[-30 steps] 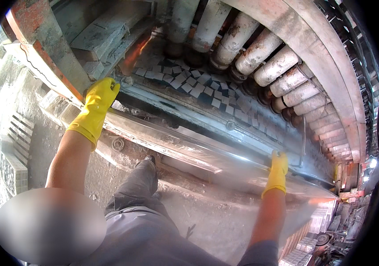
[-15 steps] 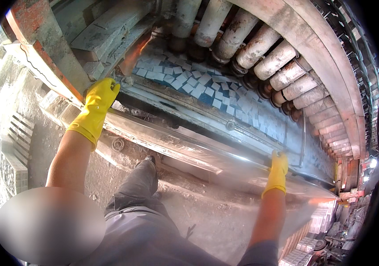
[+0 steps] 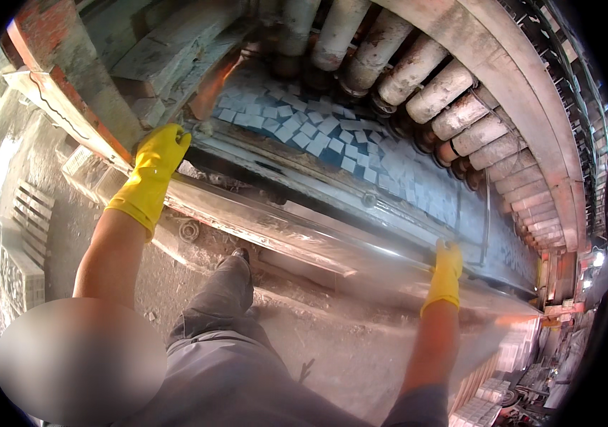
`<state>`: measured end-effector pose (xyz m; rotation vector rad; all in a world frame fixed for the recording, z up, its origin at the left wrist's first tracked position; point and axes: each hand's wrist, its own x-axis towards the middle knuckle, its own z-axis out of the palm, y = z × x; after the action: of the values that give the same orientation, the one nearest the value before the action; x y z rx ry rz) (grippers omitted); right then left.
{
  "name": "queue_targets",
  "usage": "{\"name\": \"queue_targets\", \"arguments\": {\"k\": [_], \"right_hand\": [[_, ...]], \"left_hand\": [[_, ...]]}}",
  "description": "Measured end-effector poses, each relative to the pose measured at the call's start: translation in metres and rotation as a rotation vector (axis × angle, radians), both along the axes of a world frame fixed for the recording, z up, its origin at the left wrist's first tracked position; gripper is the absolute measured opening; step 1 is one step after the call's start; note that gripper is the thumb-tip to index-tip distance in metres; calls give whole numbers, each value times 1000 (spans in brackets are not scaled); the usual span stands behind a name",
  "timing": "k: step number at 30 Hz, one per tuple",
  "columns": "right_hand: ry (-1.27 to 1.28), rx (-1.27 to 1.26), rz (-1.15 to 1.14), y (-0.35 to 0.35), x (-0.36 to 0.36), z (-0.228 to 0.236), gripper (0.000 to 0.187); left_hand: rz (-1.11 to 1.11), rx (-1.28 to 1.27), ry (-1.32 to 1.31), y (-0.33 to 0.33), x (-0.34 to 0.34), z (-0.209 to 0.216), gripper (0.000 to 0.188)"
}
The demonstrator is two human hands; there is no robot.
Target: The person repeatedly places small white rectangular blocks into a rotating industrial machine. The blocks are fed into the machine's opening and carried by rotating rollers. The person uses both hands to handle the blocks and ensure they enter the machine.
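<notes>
My left hand (image 3: pixel 158 160), in a yellow rubber glove, is closed at the left end of a long metal rail (image 3: pixel 297 186) along the machine's near side. Farther right, my right hand (image 3: pixel 447 270), gloved alike, is closed over the same edge; its fingertips are partly hidden. Beyond the rail lies a wet bluish bed (image 3: pixel 453 206) inside the machine. Many small pale square tiles (image 3: pixel 318 139) are scattered over it, loose and at odd angles. Neither hand touches the tiles.
A row of thick, dirty cylinders (image 3: pixel 378 60) hangs over the bed, with a curved beam (image 3: pixel 531 107) behind. An orange-edged post (image 3: pixel 76 89) stands at left. Pale crates (image 3: pixel 23 277) sit on the floor at left, with stacked ones (image 3: pixel 478 409) at lower right. Haze drifts near my right hand.
Both hands stay on the rail in nearly the same places. The haze over the tiles' right part has shifted slightly.
</notes>
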<state>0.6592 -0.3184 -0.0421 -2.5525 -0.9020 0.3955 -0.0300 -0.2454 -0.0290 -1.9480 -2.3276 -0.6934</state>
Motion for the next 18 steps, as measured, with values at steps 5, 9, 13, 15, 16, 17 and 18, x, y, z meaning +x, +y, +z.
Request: {"name": "queue_targets", "arguments": {"k": [5, 9, 13, 15, 16, 17, 18], "right_hand": [[-34, -34, 8, 25, -3, 11, 59], [-21, -51, 18, 50, 10, 11, 58], [-28, -63, 10, 71, 9, 17, 57], [-32, -63, 16, 80, 11, 17, 57], [-34, -61, 21, 84, 12, 16, 57], [-38, -57, 27, 87, 13, 16, 57], [-45, -62, 33, 90, 15, 15, 58]], "left_hand": [[4, -3, -21, 25, 0, 3, 34], [-7, 15, -12, 47, 5, 4, 34], [7, -8, -18, 66, 11, 10, 34], [18, -27, -18, 73, 14, 13, 34], [23, -33, -13, 76, 14, 13, 35], [27, -37, -9, 79, 14, 14, 35], [31, -51, -11, 81, 15, 15, 35]]}}
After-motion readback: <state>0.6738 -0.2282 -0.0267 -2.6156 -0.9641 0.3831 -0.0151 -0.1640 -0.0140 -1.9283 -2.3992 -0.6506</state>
